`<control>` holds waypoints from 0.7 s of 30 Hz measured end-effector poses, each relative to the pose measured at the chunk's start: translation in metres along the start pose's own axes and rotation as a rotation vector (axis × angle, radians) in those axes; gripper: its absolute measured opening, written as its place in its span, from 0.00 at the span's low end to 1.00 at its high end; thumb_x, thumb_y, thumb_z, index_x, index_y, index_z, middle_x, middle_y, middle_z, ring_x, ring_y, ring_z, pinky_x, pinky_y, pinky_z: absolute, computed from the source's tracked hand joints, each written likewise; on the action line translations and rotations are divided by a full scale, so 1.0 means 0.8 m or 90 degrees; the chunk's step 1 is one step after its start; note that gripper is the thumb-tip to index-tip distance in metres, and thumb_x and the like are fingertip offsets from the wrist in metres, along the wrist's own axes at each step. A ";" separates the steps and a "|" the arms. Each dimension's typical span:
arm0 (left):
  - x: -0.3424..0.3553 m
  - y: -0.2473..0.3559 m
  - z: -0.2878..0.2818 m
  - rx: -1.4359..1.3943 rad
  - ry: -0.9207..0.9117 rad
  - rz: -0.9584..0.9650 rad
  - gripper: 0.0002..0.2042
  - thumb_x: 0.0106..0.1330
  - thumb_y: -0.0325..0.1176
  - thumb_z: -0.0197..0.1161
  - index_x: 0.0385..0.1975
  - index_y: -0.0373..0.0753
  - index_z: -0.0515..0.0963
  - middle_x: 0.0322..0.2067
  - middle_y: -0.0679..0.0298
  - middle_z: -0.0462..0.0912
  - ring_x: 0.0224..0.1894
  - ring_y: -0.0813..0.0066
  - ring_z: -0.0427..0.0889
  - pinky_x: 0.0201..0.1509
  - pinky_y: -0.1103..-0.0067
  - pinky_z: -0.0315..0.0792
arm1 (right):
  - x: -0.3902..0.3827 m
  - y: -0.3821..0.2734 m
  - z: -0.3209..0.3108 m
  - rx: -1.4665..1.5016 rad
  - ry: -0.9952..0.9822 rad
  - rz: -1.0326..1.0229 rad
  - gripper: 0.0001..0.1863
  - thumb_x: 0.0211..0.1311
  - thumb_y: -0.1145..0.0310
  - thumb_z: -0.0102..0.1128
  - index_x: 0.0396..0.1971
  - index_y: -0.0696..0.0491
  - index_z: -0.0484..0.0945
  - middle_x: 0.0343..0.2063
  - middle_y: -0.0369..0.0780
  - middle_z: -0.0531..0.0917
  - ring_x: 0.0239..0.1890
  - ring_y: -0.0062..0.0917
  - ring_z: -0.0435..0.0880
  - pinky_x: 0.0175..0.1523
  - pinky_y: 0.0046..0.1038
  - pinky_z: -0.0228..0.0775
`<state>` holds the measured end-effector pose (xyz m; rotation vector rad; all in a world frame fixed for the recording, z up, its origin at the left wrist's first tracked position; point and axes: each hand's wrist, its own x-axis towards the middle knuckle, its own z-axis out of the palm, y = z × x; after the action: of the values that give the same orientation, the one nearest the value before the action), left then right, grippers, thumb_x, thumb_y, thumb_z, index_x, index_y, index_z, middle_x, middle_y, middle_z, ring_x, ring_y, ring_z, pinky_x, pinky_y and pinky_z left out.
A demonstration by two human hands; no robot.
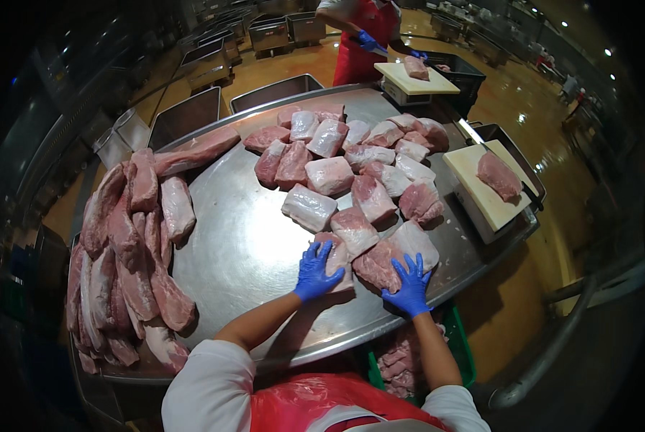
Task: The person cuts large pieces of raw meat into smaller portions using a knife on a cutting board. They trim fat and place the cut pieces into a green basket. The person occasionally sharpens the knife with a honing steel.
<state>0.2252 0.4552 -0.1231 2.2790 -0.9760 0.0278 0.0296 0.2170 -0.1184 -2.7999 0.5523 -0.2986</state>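
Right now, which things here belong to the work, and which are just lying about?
Seemingly in the work:
- left hand, on a meat chunk
- right hand, on another chunk
- long meat strips
- metal table

Seemingly just about:
- metal tubs
- pale bins

Blue gloves (314,276) wrapped both hands (409,288), short white sleeves (211,389) flanked the chest, and how that glossy red apron (304,402) shone!

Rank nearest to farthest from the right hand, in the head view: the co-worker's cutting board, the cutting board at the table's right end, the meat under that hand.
1. Meat: under the right hand.
2. Right-end cutting board: ahead, to the right.
3. Co-worker's cutting board: across the table.
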 end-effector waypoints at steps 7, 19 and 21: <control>0.086 0.080 0.118 -0.051 0.138 -0.063 0.41 0.54 0.52 0.70 0.68 0.44 0.65 0.64 0.37 0.59 0.62 0.34 0.66 0.64 0.53 0.66 | 0.078 0.103 -0.032 0.017 -0.075 -0.061 0.52 0.34 0.44 0.75 0.69 0.33 0.68 0.71 0.44 0.61 0.77 0.49 0.45 0.71 0.70 0.33; 0.037 0.088 0.028 -0.127 -0.092 0.020 0.43 0.59 0.54 0.68 0.70 0.40 0.58 0.61 0.38 0.65 0.61 0.40 0.72 0.64 0.57 0.69 | -0.149 -0.010 -0.021 0.185 0.271 0.026 0.30 0.59 0.69 0.65 0.63 0.53 0.72 0.61 0.52 0.73 0.65 0.49 0.69 0.70 0.43 0.60; -0.038 0.098 0.001 -0.268 -0.259 0.011 0.40 0.61 0.52 0.68 0.70 0.39 0.60 0.59 0.40 0.68 0.58 0.46 0.74 0.61 0.61 0.72 | -0.266 -0.021 -0.022 0.285 0.209 0.153 0.25 0.59 0.70 0.64 0.58 0.54 0.76 0.56 0.50 0.77 0.62 0.46 0.73 0.68 0.41 0.63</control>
<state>0.1519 0.4342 -0.0881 1.9178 -1.0824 -0.5989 -0.1620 0.3125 -0.1284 -2.2400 0.7750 -0.7372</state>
